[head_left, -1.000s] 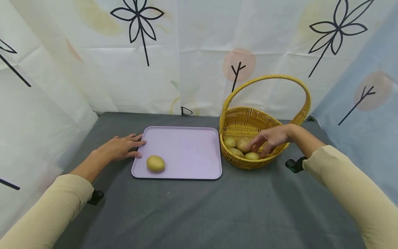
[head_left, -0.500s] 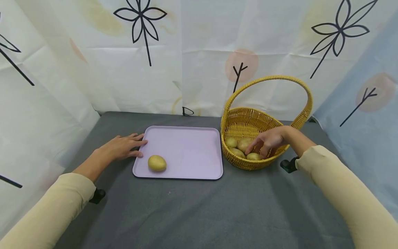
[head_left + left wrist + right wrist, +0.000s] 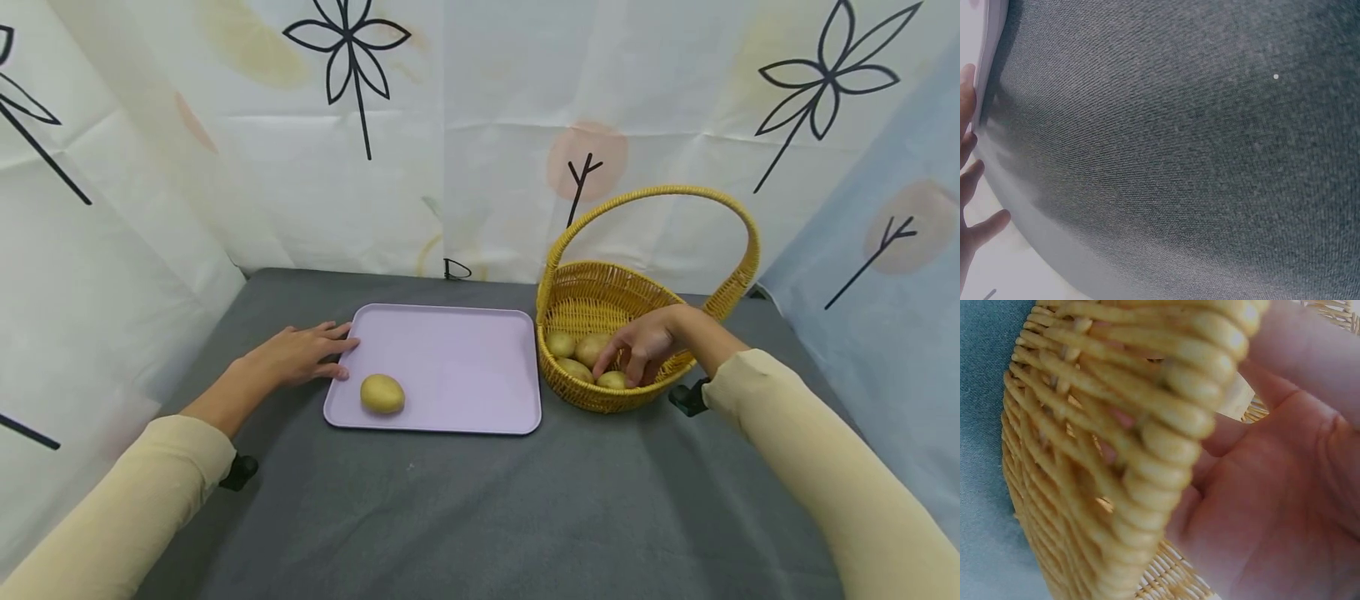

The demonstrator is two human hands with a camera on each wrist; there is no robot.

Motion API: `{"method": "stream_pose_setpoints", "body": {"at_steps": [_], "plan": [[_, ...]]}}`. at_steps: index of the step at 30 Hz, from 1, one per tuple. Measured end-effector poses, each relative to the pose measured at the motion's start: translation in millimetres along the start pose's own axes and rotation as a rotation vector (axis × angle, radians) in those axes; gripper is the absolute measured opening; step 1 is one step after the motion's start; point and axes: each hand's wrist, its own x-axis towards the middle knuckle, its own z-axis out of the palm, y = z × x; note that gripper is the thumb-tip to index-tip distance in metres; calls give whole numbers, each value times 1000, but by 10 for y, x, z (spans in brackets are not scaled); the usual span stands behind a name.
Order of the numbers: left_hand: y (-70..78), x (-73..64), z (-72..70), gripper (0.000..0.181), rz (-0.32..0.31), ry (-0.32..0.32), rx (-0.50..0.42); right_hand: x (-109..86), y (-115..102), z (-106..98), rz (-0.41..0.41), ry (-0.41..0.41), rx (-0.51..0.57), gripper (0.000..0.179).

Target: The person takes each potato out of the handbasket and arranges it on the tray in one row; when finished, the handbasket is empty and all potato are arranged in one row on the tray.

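Note:
In the head view, my left hand lies at the left edge of a pale lilac tray, its fingers extended and the fingertips over the rim. One yellow-brown potato sits at the tray's front left. My right hand reaches down into a yellow wicker basket, fingers bent among several potatoes. One potato shows just below those fingers. The right wrist view has the palm behind the basket's woven rim, which hides most of the fingers; I cannot tell whether they grip a potato.
Grey cloth covers the table. The basket's tall arched handle rises beside the right forearm. A printed white curtain hangs behind the table and along its sides. Both wrists wear small black devices.
My right hand and forearm have shifted slightly left and lower into the basket, the fingers drawn a little closer together. The left hand stays at the tray; the whole view has drifted slightly.

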Motion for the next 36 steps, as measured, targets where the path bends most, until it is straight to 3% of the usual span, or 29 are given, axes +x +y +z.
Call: {"method": "stream_pose_setpoints", "body": {"at_steps": [9,12,18,23,29,36], "plan": [[-18,36,28,67,8,-4,22,-114,-124,2,61,29,-95,54],[-17,48,35,66,6,-5,18,-177,-133,6,45,50,-139,54],[-22,32,13,66,3,4,12,-315,-164,10,-54,90,-240,56],[-27,23,22,65,1,5,2,-481,-223,22,-126,197,-317,56],[-33,19,30,66,4,3,-4,-596,-289,75,-284,314,-306,50],[-16,20,15,66,1,1,-1,-538,-418,212,-488,358,-254,48]]}}
